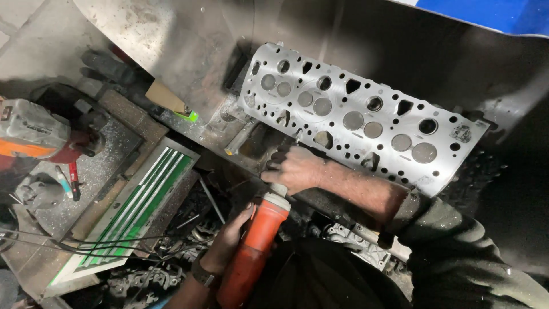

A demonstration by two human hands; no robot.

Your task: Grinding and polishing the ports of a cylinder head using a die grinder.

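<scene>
A bare-metal cylinder head [366, 114] with many round ports and bolt holes lies flat on a dark metal bench [189, 40], running from upper middle to the right. My right hand [294, 169] is closed around the front end of a red power tool [254, 246], right at the near edge of the cylinder head. Lower down, my left hand [229, 240] wraps the tool's red body. The tool's tip is hidden under my right hand.
A green-and-white striped panel [137, 209] lies on the left. An orange and grey power tool [37, 134] rests at far left, with a red-handled screwdriver [74, 180] beside it. Scrap metal parts and cables [166, 269] clutter the lower left. A blue sheet [492, 14] is top right.
</scene>
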